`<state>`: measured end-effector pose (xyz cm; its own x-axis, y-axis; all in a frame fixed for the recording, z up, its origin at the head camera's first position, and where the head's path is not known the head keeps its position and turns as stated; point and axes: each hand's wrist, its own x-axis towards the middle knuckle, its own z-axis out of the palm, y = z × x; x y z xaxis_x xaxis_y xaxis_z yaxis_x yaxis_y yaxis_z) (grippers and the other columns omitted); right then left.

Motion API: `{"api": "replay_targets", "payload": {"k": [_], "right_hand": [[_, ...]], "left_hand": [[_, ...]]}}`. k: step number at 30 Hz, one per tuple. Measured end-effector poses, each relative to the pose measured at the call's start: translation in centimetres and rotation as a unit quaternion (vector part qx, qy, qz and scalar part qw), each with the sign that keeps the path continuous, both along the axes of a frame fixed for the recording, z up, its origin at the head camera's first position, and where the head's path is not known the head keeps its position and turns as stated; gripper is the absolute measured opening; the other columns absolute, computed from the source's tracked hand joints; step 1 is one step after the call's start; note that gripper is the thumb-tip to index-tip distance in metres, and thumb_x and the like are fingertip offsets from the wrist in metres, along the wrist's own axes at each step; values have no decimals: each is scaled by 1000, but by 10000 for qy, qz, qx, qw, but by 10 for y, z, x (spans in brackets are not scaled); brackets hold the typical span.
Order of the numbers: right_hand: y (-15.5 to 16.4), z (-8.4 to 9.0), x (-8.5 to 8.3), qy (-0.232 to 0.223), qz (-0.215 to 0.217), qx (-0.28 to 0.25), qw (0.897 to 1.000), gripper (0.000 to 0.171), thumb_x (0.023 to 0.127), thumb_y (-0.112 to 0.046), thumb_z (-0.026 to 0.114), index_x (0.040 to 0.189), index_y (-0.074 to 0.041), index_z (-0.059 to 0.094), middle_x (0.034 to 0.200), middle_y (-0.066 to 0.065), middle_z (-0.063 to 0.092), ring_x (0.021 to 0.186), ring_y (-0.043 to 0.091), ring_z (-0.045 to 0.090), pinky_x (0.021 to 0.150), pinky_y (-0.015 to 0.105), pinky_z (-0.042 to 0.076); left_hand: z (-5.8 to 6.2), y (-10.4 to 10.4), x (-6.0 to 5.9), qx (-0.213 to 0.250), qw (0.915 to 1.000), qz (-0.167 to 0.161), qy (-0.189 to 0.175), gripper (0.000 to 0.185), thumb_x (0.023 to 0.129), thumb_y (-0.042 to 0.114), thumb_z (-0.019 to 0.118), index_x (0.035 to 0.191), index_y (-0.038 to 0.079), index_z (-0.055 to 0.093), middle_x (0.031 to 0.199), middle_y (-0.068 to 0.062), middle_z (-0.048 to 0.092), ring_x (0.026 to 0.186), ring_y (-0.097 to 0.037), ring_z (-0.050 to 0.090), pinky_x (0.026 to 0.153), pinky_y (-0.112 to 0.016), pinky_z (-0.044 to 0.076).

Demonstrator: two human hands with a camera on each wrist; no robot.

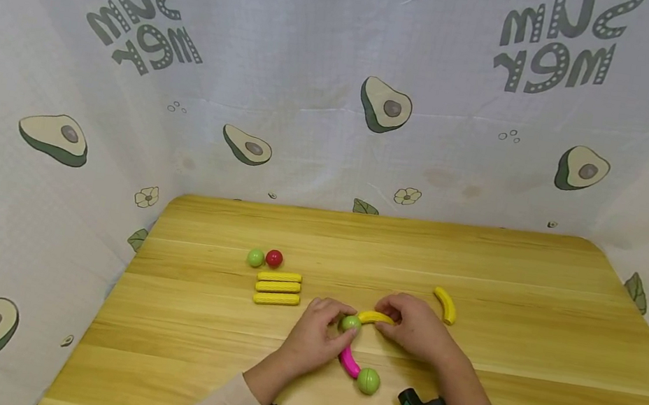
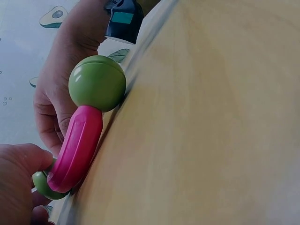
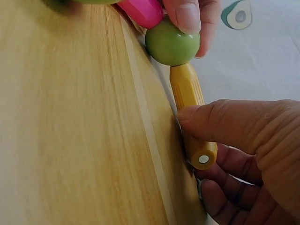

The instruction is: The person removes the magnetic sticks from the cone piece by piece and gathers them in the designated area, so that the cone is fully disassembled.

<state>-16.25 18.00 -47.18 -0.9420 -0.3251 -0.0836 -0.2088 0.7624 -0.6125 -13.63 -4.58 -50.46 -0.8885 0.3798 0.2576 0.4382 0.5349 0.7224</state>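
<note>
Left hand (image 1: 312,339): I see its fingers pinch the green ball (image 1: 351,323).
Right hand (image 1: 415,329): fingers clamped on the yellow curved stick (image 1: 375,317), touching that ball.
Pink stick (image 1: 348,361): below my left fingertips.

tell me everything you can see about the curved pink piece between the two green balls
The curved pink plastic-looking piece is glossy, smooth and arc-shaped. It lies on the wooden table, each end meeting a green ball: one ball free at the near end, the other ball pinched by the left hand and joined to a yellow ribbed stick.
</note>
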Motion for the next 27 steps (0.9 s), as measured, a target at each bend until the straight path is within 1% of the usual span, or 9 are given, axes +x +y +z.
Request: {"api": "replay_targets", "payload": {"k": [6, 11, 16, 20, 23, 27], "right_hand": [[0, 0, 1, 79, 28, 98, 9999, 12, 91, -20, 79, 100, -14, 75, 89, -5, 67, 79, 7, 57, 72, 28, 49], [0, 0, 1, 127, 78, 99, 9998, 10, 91, -20, 78, 99, -14, 75, 88, -6, 66, 78, 8, 56, 73, 28, 49], [0, 1, 2, 183, 48, 154, 9997, 10, 91, -19, 78, 100, -15, 74, 90, -5, 66, 79, 8, 56, 74, 28, 49], [1, 3, 2, 320, 70, 168, 9993, 12, 92, -19, 77, 101, -13, 74, 92, -3, 67, 80, 9, 56, 74, 30, 49], [6, 4, 2, 527, -99, 273, 9982, 16, 92, -19, 77, 104, -9, 74, 94, 0, 67, 81, 12, 56, 74, 32, 49], [21, 8, -1, 736, -721, 363, 9940, 23, 92, -20, 76, 108, -4, 73, 96, 7, 67, 84, 17, 58, 77, 38, 52]], "left_hand": [[1, 0, 0, -93, 9999, -48, 7, 26, 93, 24, 75, 117, 15, 70, 108, 1, 71, 97, -12, 53, 84, -22, 45], [1, 0, 0, -136, 9999, -51, 8, 25, 93, 25, 75, 115, 15, 70, 107, 2, 70, 97, -11, 53, 84, -22, 46], [2, 0, 1, -152, 9999, -41, -45, 24, 93, 26, 75, 114, 15, 70, 106, 2, 70, 96, -10, 52, 84, -22, 46], [2, 0, 1, -167, 9998, -37, -44, 24, 92, 26, 76, 113, 15, 70, 105, 2, 69, 95, -10, 52, 83, -21, 45], [2, 0, 1, -201, 9998, -40, -11, 24, 91, 26, 77, 111, 15, 70, 103, 2, 69, 94, -10, 52, 83, -21, 45], [1, -1, 1, -219, 9998, -40, 6, 24, 89, 25, 79, 109, 15, 69, 100, 2, 68, 94, -10, 51, 83, -21, 45]]}}
